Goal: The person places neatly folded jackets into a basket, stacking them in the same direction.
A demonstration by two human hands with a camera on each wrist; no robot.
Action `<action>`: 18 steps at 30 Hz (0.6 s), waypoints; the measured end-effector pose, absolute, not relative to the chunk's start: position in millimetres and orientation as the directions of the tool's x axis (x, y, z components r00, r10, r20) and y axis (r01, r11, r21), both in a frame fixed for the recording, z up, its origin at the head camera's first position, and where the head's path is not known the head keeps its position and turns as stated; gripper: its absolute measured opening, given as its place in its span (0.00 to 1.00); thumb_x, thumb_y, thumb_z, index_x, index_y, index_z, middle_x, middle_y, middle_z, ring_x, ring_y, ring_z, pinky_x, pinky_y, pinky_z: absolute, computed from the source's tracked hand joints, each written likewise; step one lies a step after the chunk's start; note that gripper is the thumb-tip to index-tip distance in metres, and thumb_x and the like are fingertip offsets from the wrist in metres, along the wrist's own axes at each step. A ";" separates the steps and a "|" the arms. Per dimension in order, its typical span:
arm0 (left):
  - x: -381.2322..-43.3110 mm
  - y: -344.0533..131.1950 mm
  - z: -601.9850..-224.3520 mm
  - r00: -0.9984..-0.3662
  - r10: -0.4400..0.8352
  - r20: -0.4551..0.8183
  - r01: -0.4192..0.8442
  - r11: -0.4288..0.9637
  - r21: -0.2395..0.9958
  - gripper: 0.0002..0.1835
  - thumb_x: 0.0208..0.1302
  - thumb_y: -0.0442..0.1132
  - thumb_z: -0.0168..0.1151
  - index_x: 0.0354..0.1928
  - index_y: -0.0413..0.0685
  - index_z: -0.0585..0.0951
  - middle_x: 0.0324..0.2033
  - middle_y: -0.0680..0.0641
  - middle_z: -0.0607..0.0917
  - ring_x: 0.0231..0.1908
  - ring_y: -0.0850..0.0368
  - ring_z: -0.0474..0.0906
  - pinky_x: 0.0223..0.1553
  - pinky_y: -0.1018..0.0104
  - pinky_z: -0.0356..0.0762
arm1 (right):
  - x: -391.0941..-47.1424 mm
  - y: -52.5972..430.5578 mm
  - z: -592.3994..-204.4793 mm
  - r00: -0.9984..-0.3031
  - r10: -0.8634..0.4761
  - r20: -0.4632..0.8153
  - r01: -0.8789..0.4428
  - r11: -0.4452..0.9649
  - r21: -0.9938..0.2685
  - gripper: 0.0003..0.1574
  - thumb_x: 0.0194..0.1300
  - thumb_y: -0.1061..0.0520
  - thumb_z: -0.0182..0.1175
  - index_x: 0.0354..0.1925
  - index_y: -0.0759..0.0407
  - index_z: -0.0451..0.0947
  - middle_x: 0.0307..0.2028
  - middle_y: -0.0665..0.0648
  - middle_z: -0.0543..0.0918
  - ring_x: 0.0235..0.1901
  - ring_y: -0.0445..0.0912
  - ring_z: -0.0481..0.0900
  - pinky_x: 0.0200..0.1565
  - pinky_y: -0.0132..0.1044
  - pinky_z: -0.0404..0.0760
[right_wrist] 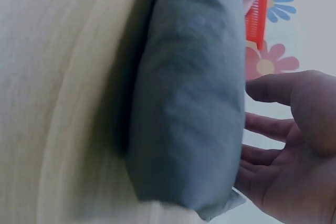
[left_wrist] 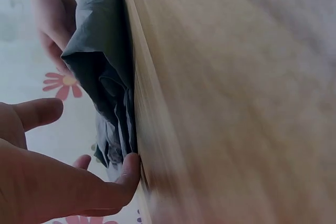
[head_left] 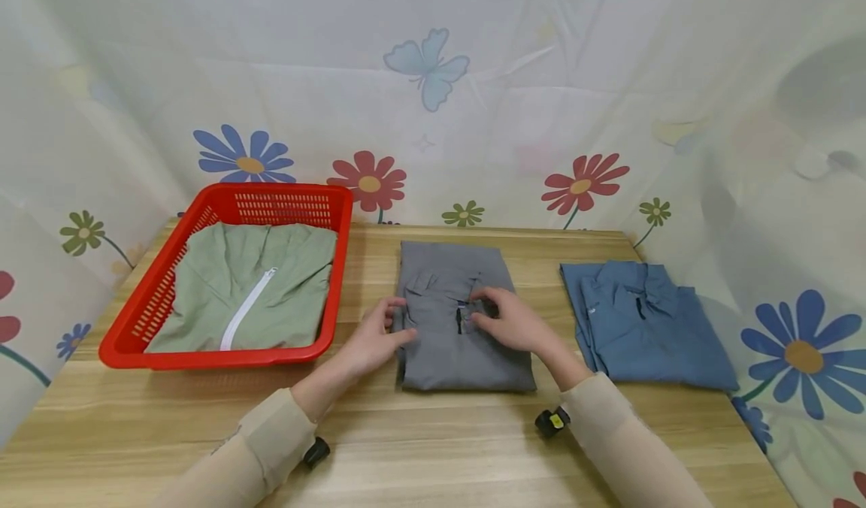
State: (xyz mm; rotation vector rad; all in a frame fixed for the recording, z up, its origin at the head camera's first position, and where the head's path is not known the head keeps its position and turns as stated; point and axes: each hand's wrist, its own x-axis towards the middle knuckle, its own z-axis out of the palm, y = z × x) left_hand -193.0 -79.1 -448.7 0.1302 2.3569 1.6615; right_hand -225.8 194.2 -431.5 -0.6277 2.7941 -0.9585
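A folded grey collared garment (head_left: 460, 358) lies flat on the wooden table, a small dark strip below its collar. My left hand (head_left: 372, 339) is at its left side, thumb over the edge. In the left wrist view, a fingertip of that hand (left_wrist: 63, 182) reaches down to the tabletop beside the folded layers. On top of the garment is my right hand (head_left: 517, 320), fingers gently bent and thumb by the dark strip. The right wrist view has this hand (right_wrist: 294, 145) behind the thick folded edge of the grey garment (right_wrist: 189, 93), which hides its fingertips.
A red plastic basket (head_left: 341, 267) stands on the left, with a folded green jacket (head_left: 291, 305) with a white zipper in it. To the right lies a folded blue collared garment (head_left: 649, 343). A flowered cloth (head_left: 501, 132) hangs behind the wooden table (head_left: 433, 448).
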 end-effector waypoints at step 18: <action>-209.9 -68.5 -447.1 -0.973 0.151 -0.174 -0.125 0.284 0.951 0.39 0.71 0.39 0.64 0.78 0.43 0.57 0.75 0.29 0.58 0.74 0.34 0.55 0.69 0.39 0.61 | -223.6 233.5 -422.9 -0.989 -0.111 -0.094 -0.024 0.760 -0.650 0.32 0.77 0.54 0.58 0.68 0.72 0.65 0.66 0.78 0.69 0.62 0.69 0.73 0.57 0.60 0.76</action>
